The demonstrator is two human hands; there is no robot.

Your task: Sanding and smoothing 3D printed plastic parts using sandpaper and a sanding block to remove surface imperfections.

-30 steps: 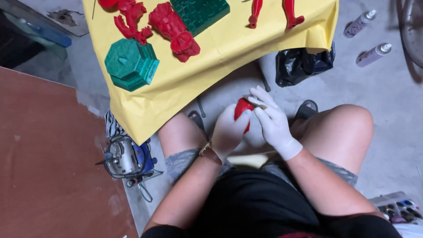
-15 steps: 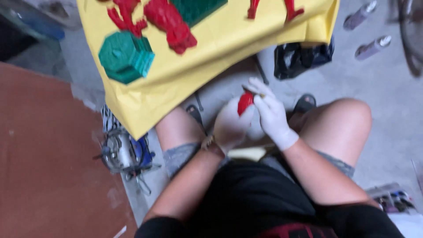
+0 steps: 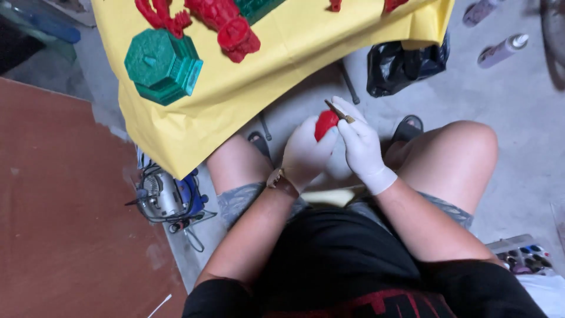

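Yellow sheet [image 3: 306, 53] just above gloved hands — green octagonal box [image 3: 162, 65], perhaps resin.

The bench [image 3: 282, 65] runs across the far side, with an eight-sided box [image 3: 162, 66] on its left part and a figure [image 3: 226, 26] just right of it. Near the bench's edge, between the knees, the left hand [image 3: 306, 154] and right hand [image 3: 362, 146] meet, touching; the left grip wraps a small piece [image 3: 325, 123], the right grip sets a thin tool [image 3: 340, 112] on its far side. Left of the legs, a power tool [image 3: 168, 200] lies on the floor, a board [image 3: 65, 218] further left. Far right: a bag [image 3: 406, 65] under the bench edge, two bottles [image 3: 500, 52] beyond. Near right sits a paint tray [image 3: 521, 256].
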